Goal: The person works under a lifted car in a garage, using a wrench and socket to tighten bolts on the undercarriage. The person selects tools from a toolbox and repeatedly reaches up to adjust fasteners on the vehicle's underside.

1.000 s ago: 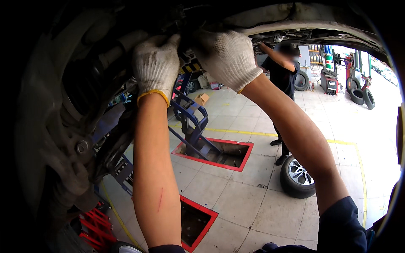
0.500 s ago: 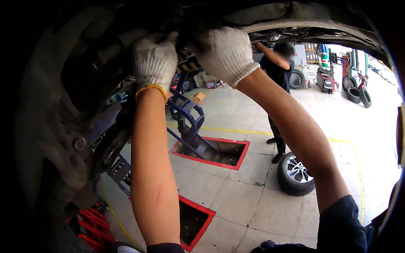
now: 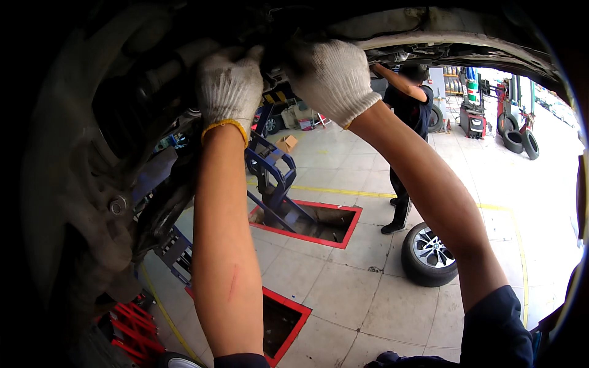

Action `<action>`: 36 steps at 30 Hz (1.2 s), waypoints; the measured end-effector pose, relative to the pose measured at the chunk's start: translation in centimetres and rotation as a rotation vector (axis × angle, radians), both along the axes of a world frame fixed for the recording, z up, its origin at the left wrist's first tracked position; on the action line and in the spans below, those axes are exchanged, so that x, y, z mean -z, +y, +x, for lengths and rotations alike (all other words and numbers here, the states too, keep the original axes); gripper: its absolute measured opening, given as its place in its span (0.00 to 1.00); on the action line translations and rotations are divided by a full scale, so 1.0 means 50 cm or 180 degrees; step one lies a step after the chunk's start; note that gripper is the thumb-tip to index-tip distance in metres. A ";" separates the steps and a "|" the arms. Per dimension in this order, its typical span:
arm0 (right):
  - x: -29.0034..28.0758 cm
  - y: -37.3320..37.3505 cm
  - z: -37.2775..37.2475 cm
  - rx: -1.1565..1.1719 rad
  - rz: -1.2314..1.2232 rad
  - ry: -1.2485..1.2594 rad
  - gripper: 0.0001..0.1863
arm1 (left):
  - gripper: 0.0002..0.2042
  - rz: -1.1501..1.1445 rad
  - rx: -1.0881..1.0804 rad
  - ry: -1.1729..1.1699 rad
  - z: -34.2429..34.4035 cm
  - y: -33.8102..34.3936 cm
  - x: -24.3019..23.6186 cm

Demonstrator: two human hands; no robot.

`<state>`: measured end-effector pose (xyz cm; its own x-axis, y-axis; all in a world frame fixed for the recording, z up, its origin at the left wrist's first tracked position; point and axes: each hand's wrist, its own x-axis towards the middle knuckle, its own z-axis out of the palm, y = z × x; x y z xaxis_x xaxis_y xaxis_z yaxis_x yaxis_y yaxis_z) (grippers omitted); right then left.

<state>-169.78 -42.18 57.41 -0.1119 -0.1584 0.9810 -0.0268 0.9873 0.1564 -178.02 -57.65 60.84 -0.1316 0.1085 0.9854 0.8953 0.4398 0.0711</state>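
Working overhead on the raised car's underbody, left hand and right hand, both gloved, closed on a dark part there, hidden; next probably calling for a firm, steady hold.

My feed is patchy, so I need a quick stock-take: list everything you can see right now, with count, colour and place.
Car underside: one, dark and grimy, overhead across the top and left.
Lift arms: one set, blue, centre left below the car.
Floor pits: two, red-edged, in the tiled floor.
Loose wheel: one, black tyre with silver rim, lying on the floor at right.
Stacked tyres: a few, black, far right.
Cardboard box: one, brown, on the floor behind the lift.
Other person: one, in dark clothes, reaching up at the car.
Left hand: white glove, pressed to the underside.
Right hand: white glove, beside it.
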 end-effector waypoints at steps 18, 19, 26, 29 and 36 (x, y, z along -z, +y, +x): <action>0.002 0.006 -0.018 -0.0042 0.0188 0.0295 0.13 | 0.15 -0.0036 -0.0297 0.0074 0.000 0.004 -0.004; -0.002 0.003 -0.015 0.0046 0.0114 0.0160 0.14 | 0.15 -0.0073 -0.0260 0.0028 -0.003 0.009 -0.001; 0.006 0.008 -0.016 -0.0072 0.0177 0.0311 0.12 | 0.15 0.0055 -0.0121 -0.0036 -0.011 0.014 0.006; -0.001 0.002 -0.013 0.0185 0.0099 0.0081 0.12 | 0.15 -0.0031 -0.0151 0.0098 -0.014 0.005 0.005; -0.001 0.001 -0.026 0.0339 0.0100 0.0071 0.12 | 0.15 -0.0377 -0.1045 0.0766 -0.040 0.003 -0.001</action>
